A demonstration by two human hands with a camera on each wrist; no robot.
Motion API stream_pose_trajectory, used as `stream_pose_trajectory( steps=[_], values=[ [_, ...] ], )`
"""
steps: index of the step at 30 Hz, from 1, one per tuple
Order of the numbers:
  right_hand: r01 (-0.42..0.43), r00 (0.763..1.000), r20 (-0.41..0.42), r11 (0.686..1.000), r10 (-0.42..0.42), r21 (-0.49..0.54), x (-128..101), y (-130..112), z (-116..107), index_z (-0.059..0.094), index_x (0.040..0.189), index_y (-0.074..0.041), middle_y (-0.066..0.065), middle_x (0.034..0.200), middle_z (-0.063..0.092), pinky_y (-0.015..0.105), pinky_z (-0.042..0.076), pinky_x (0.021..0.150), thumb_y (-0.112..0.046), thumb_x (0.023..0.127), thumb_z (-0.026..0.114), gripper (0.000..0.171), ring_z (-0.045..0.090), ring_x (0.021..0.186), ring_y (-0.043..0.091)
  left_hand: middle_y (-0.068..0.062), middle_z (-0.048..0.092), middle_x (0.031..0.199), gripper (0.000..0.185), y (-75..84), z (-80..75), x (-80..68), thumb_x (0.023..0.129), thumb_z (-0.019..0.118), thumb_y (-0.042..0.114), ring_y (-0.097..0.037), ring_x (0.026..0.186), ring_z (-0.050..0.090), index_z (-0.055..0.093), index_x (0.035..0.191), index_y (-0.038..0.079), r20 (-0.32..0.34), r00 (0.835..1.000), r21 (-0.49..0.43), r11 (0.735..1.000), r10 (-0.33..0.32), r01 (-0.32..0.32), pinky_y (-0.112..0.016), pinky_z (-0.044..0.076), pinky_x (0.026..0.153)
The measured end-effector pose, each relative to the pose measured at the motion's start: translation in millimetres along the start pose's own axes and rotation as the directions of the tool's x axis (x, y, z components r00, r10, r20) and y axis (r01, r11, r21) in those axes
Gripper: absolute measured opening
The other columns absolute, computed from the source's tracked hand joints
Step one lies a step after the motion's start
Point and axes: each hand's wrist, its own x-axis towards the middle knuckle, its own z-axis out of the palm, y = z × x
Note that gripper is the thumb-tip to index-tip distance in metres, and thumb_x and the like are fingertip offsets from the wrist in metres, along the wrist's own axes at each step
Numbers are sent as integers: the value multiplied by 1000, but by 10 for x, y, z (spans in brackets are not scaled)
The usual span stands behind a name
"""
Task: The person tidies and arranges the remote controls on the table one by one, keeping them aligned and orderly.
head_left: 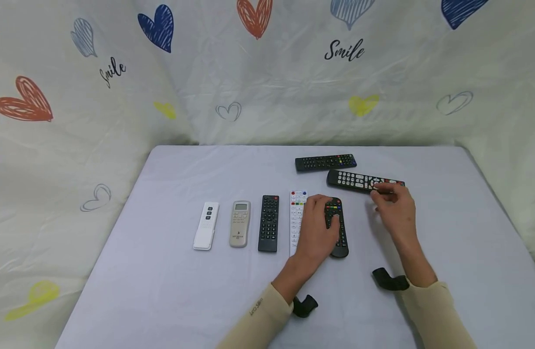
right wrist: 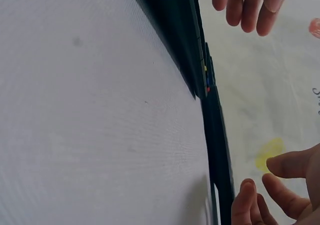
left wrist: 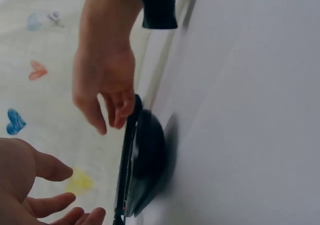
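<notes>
My left hand [head_left: 322, 228] lies open over a short black remote [head_left: 340, 242], thumb on its buttons, and partly covers a white remote [head_left: 297, 208] beside it. In the left wrist view its fingers [left wrist: 50, 205] are relaxed next to this remote [left wrist: 147, 160], seen edge-on. My right hand [head_left: 394, 206] is open, fingertips at the right end of a long black remote [head_left: 354, 180] lying across the table. The right wrist view shows those fingers [right wrist: 280, 190] close to that remote's edge [right wrist: 217, 150]; whether they grip it is unclear.
Another black remote [head_left: 325, 162] lies behind the long one. Left of my hands a row holds a black remote [head_left: 269, 223], a beige one [head_left: 240, 224] and a small white one [head_left: 206, 226]. The table [head_left: 163, 281] has a pale cloth; a heart-printed backdrop [head_left: 267, 97] surrounds it.
</notes>
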Motion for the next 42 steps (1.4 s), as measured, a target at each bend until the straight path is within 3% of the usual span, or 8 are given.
stream_pose_trajectory(
  steps=[6,11,18,25,34,42],
  values=[
    [-104,990,-98,994,105,14,48,11,-62,62,136,-5,-20,113,33,10,51,62,-24,101,65,40,53,87,-8,-9,47,151,44,28,-11,132,103,61,14,-19,140,48,55,146,6,22,999,12,1000,-28,28,-36,44,120],
    [-163,976,-135,985,169,57,88,33,-141,59,138,-6,-22,109,27,9,50,59,-26,100,66,43,54,84,-9,-10,44,153,46,14,5,253,105,58,15,-21,144,47,52,149,4,31,999,24,999,-33,32,-36,43,122],
    [-213,963,-155,974,223,78,125,108,-174,49,146,-6,-8,127,30,8,48,57,-29,99,65,54,53,79,-11,-11,42,157,49,14,38,377,105,57,16,-21,147,45,49,152,3,46,997,41,998,-58,56,-35,41,123],
    [-243,964,-99,968,248,62,142,144,-155,37,153,-4,11,148,26,8,48,58,-29,101,62,63,53,71,-10,-13,38,163,57,-5,89,487,104,60,17,-22,153,38,42,157,3,74,994,99,993,-79,72,-35,38,125],
    [-233,972,-31,972,234,40,137,151,-148,27,161,-6,18,166,31,8,47,61,-25,103,59,69,54,68,-8,-15,37,165,60,24,124,645,104,60,19,-24,154,37,40,157,2,102,990,134,987,-98,84,-36,38,126],
    [-221,975,-21,975,221,23,148,171,-132,24,163,-8,17,168,32,8,47,62,-26,103,58,71,56,69,-7,-14,37,164,61,-24,183,775,104,60,24,-24,153,38,40,158,3,121,985,220,971,-122,93,-35,39,124]
  ],
)
